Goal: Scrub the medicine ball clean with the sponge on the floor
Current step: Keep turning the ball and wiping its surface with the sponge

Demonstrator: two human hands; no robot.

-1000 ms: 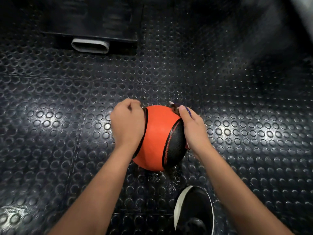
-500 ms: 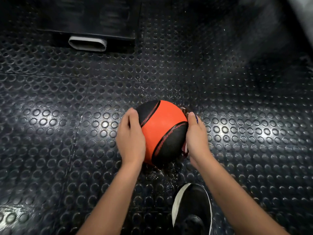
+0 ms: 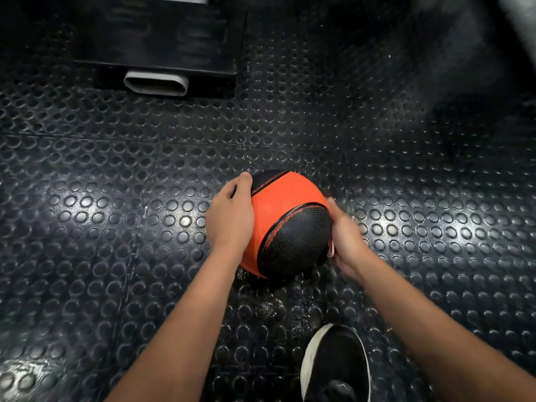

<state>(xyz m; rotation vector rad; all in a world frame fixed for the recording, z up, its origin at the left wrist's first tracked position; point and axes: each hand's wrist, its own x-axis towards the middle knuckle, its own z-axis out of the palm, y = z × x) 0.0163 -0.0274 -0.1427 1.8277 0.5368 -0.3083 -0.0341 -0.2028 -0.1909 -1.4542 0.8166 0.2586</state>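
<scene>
— Rolled on again since half a second back: medicine ball (image 3: 285, 224) turned to bring the black panel round to the near right, with the orange band now across the top. Left hand (image 3: 230, 221) slid lower on the left flank, too, and right hand (image 3: 346, 242) dropped down the right side.

— Meaning for the scrub?

— Probably fresh surface brought under the sponge (image 3: 331, 250). Mid-scrub at a guess, nowhere near done. Resting on the floor (image 3: 116, 198) as before, between both hands.

— And the grips?

— Left grip cupped round the ball's side, thumb up near the top edge. Right grip closed over the sponge and pressing it to the ball, judging by the pale pink sliver poking out under the palm.

— Anything hard to make out?

— Plenty. Right hand smeared by motion, so no telling the fingers apart. Hardly anything of the sponge on show. Nothing visible of the ball's far side or underside, so no way to judge how clean. Left fingertips tucked out of sight behind the ball. Droplets (image 3: 269, 306) scattered on the floor just this side of the ball. Cut off at the bottom edge: a black shoe (image 3: 336, 364) with a white sole. Up top, a dark block (image 3: 156, 39) with a pale tube end (image 3: 156, 82), partly cropped.
</scene>
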